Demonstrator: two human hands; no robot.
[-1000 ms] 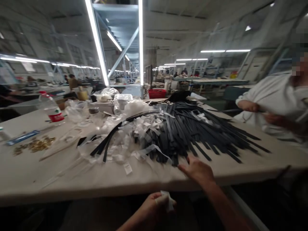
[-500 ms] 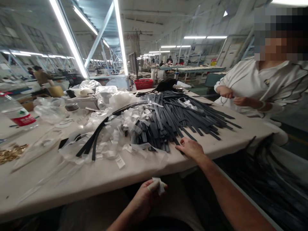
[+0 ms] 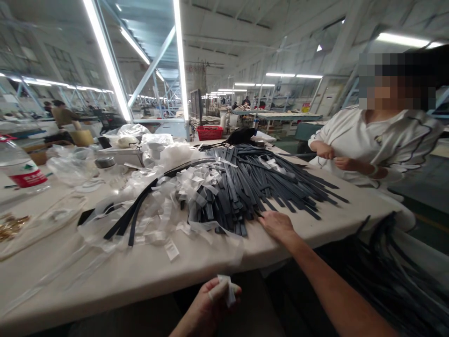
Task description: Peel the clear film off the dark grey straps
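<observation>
A big heap of dark flat straps [image 3: 252, 182] lies on the pale work table [image 3: 140, 271], mixed at its left with many small white labels [image 3: 182, 192]. My right hand [image 3: 277, 224] rests on the table at the heap's near edge, fingers reaching flat onto the strap ends. My left hand [image 3: 212, 302] hangs below the table's front edge, fingers pinched on a small white label [image 3: 228, 288]. A few long dark straps [image 3: 140, 206] curve out to the left.
A person in a white top [image 3: 379, 140] sits at the table's right end, hands together. A water bottle [image 3: 21, 168], plastic bags [image 3: 73, 164], small containers and brass-coloured bits [image 3: 10, 227] stand at the left. More dark straps [image 3: 393, 271] hang off the right side.
The view has swung right and down a little. My right hand slid from the table's edge up onto the strap ends. My left hand keeps the label.
</observation>
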